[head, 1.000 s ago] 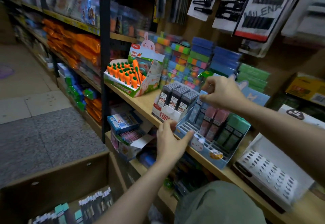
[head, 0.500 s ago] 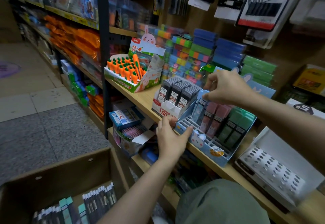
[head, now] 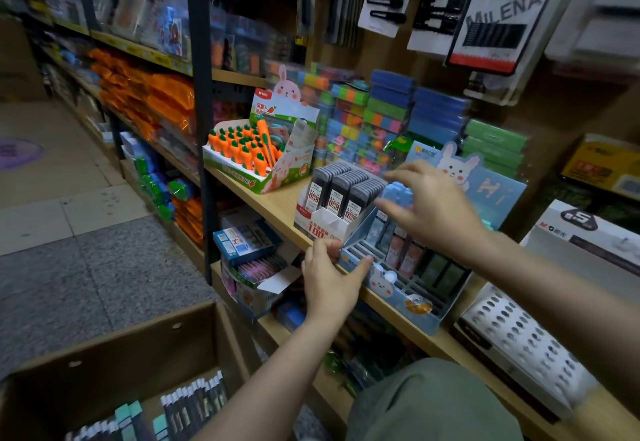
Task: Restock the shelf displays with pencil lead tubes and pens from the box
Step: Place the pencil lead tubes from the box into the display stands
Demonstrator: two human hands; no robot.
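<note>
L hand (head: 329, 279) grips blue display (head: 420, 312) front corner, R hand (head: 433, 205) spread above upright tubes (head: 403, 250)

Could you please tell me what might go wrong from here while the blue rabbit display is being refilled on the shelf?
1. The blue display sits at the shelf edge; the left hand grips its front corner, so a pull could tip it off.
2. The right hand hovers over the tubes close beside the grey lead display; a careless move might knock those rows over.
</note>
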